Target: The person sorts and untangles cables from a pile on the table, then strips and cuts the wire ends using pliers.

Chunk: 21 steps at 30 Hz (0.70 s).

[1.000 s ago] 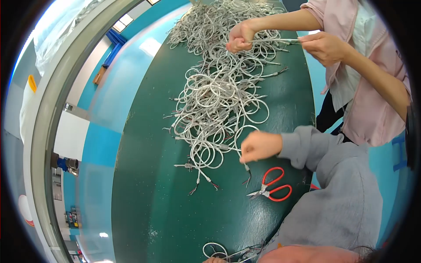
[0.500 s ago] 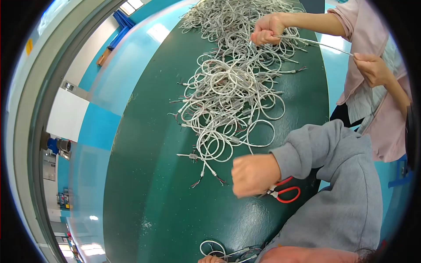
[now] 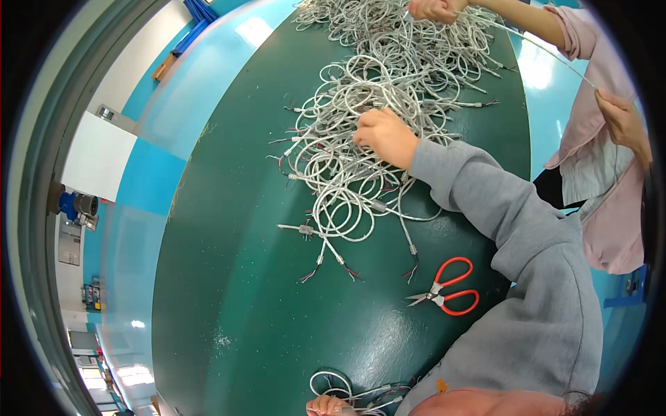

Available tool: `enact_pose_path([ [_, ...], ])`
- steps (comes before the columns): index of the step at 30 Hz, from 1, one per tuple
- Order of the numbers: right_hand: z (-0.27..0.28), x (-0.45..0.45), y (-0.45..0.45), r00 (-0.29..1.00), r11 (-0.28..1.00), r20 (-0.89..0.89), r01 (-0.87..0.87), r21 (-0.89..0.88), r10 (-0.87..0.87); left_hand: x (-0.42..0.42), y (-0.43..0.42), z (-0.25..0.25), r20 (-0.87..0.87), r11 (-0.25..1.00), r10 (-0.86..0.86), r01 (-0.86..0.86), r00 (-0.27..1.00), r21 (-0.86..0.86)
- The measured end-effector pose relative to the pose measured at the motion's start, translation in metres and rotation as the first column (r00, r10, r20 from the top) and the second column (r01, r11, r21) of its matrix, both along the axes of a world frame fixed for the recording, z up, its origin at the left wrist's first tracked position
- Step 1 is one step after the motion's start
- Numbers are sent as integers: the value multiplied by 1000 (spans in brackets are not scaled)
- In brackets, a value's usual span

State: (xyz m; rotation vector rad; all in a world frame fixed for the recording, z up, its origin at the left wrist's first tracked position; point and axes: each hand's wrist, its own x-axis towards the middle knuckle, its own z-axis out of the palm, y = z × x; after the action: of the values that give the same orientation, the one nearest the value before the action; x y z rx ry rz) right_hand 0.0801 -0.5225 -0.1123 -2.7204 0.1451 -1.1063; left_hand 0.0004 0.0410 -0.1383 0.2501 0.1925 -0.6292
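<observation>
Underside of the right hand (image 3: 386,137) concealed, any grip on the cables (image 3: 347,166) unverifiable; left hand (image 3: 329,406) cropped by the bottom edge.

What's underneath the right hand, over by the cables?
Looped white cables from the pile on the green table show around the right hand. Whatever lies directly under its palm and curled fingers is covered, so any grip can't be confirmed.

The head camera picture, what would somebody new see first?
Probably the big tangle of white cables, spread down the green table from the top of the picture. Next, perhaps, the bright red-handled scissors, lying open below it, and the right hand, at the tangle's loops, in its grey sleeve.
</observation>
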Motion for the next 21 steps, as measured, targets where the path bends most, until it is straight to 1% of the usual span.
enact_pose_path([
  [1, 3, 1, 2, 999, 1000, 52, 15, 26, -17, -1, -2, 3, -51, 999, 33, -34, 998, -18],
  [2, 8, 0, 2, 998, 1000, 53, 13, 25, -14, -1, -4, 3, -104, 997, 64, -68, 993, -41],
  [3, 13, -2, 0, 990, 983, 134, 19, 184, -44, -1, -4, 2, -105, 997, 62, -67, 993, -44],
  [5, 23, -12, -3, 950, 876, 272, 3, 482, -153, 0, -1, -1, -27, 999, 45, -44, 999, 30],
  [6, 24, -15, -5, 949, 877, 269, 18, 479, -166, 2, 0, -2, 11, 997, 29, -29, 1000, 68],
  [7, 26, -16, -8, 942, 792, 286, -38, 609, -174, 4, 1, -5, 10, 998, 12, -12, 1000, 61],
  [9, 31, -16, -14, 925, 562, 322, -160, 811, -203, 7, 3, -12, 111, 1000, 10, -13, 994, 22],
  [10, 33, -17, -14, 922, 566, 320, -148, 811, -218, 8, 3, -14, 158, 1000, 13, -14, 987, 5],
  [13, 37, -16, -9, 898, 388, 384, -282, 877, -216, 19, 0, -23, 147, 1000, -20, 19, 989, 6],
  [14, 37, -16, -9, 895, 390, 386, -280, 877, -226, 21, 0, -24, 143, 1000, -26, 25, 989, 8],
  [17, 31, -13, -13, 887, 304, 416, -348, 887, -199, 25, -2, -28, 129, 999, -35, 34, 991, 9],
  [18, 26, -13, -13, 886, 304, 416, -347, 887, -203, 25, -1, -28, 124, 999, -35, 33, 992, 12],
  [19, 19, -11, -12, 898, 559, 409, -258, 788, -162, 24, 1, -28, 119, 999, -33, 31, 992, 15],
  [20, 15, -10, -11, 912, 773, 390, -159, 614, -122, 24, 0, -30, 115, 1000, -30, 29, 993, 13],
  [21, 13, -10, -9, 928, 921, 362, -58, 385, -93, 23, 0, -32, 112, 1000, -27, 26, 993, 12],
])
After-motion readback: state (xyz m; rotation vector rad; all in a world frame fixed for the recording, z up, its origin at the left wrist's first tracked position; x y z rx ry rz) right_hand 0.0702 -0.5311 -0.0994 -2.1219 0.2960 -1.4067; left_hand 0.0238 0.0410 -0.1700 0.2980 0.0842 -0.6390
